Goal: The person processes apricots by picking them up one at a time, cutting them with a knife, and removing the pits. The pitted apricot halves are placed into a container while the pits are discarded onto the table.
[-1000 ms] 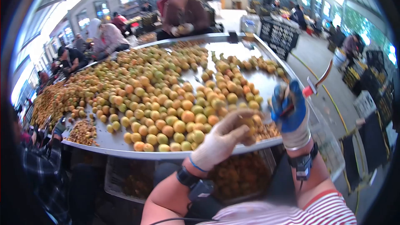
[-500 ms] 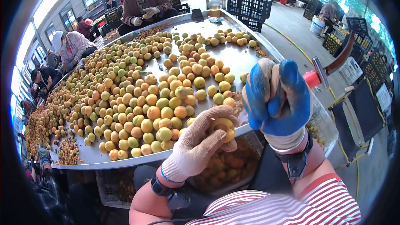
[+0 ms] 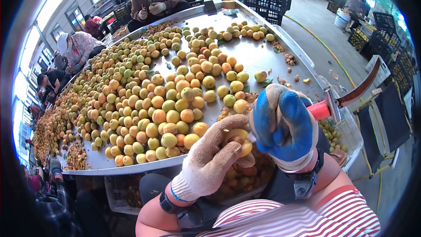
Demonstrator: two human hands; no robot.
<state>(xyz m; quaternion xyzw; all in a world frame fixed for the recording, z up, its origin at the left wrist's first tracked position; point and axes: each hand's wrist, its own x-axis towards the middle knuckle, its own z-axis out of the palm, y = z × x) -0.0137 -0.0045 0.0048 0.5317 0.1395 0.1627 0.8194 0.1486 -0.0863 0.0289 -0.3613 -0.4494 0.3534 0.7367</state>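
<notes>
Left hand (image 3: pixel 204 160) clamped on apricot (image 3: pixel 239 139), right hand (image 3: pixel 285 129) closed around red-handled curved knife (image 3: pixel 319 110), both by table's (image 3: pixel 94 157) near edge, loose apricots (image 3: pixel 160 116) leftward

One head-worn camera looks forward and down, close above the table (image 3: pixel 101 166)
</notes>
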